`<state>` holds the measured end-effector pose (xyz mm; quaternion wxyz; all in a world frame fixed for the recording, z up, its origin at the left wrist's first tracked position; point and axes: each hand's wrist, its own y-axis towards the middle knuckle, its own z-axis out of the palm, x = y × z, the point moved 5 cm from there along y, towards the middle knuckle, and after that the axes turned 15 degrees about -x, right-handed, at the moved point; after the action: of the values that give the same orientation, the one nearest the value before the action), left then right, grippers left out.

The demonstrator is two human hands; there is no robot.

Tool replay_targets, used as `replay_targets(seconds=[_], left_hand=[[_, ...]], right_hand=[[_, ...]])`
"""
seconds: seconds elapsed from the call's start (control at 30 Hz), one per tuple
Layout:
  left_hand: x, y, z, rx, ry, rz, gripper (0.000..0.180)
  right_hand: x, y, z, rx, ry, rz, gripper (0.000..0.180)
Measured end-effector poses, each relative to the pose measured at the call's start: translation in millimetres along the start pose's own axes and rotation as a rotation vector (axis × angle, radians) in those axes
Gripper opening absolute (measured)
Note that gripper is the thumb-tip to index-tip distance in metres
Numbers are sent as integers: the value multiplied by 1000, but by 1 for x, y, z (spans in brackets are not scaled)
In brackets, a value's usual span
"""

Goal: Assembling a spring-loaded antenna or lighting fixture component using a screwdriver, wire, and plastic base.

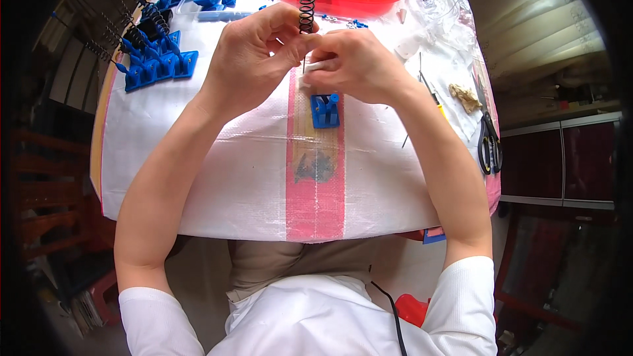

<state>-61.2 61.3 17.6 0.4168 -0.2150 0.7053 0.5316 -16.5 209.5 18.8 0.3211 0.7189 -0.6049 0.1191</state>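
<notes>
- The coiled black wire [307, 13] is best kept upright, with its straight lower end steadied, so that the thin metal is not bent.
- Light, even pressure from the fingertips is advised; a hard squeeze could make the wire twist or slip.
- By the left hand [258, 59], the wire is pinched between thumb and fingers just below the coil.
- By the right hand [359, 62], curled close beside it, a small white piece [321, 65] is gripped; whether the wire is also held there cannot be told.
- The wire is held above the counter [217, 188], beyond a small blue bracket [325, 113].
- Its upper end is seen straight and thin; below that, a tight, dark, even coil is formed.
</notes>
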Motion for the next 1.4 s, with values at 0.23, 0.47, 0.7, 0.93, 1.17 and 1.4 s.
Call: replay_targets(seconds=[0.23,0.47,0.7,0.93,1.17,1.4], left_hand=[[-6,-1,2,21,60,46,16],[-9,1,2,97,46,-15,21],[-10,1,0,147,57,16,22],[-9,0,-2,156,43,-17,20],[-10,2,4,154,47,-13,19],[-7,2,4,177,58,-49,16]], right_hand=[[-7,-14,-39,-40,42,98,21],[-1,-7,-19,-111,0,-88,17],[5,-7,-2,-105,2,-79,17],[-11,-8,-18,-128,149,33,19],[-28,-50,-117,-444,255,85,16],[-101,-143,-193,-745,16,432,15]])
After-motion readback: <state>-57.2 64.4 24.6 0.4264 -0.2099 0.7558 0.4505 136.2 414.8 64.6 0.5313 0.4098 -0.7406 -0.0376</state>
